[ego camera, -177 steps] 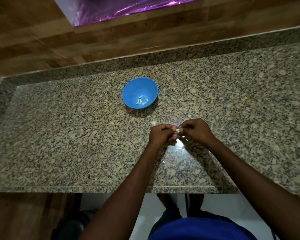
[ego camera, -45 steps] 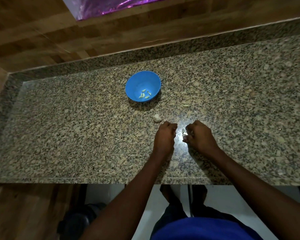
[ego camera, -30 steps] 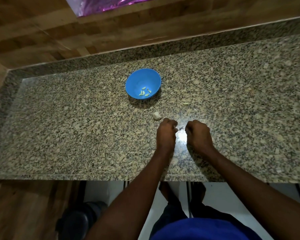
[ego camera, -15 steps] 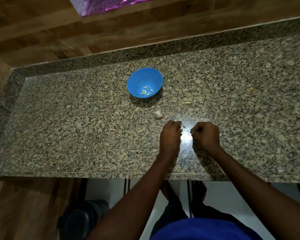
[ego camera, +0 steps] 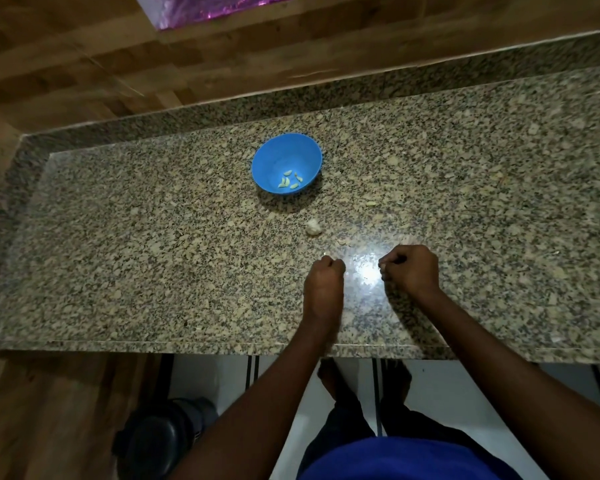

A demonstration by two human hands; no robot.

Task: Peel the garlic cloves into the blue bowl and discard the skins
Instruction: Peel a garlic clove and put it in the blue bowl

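Chg vs 0.5 s ago: hands drawn further apart, glare patch on counter now open btwn them.

- Left hand (ego camera: 324,277): fingers curled into fist, knuckles on counter; contents can't tell.
- Right hand (ego camera: 409,268): fingers curled, small pale bit at fingertips, too small to ID.
- Unpeeled white garlic piece (ego camera: 313,227): on counter, beyond left hand, btwn hands and bowl.
- Round blue plastic bowl (ego camera: 274,157): upright, further back, well apart from hands; approx. 5 peeled pale-yellow garlic cloves (ego camera: 289,182) inside.
- Speckled granite countertop (ego camera: 153,237): pale skin scraps near hands.
- Wood-panel wall (ego camera: 84,64) behind.
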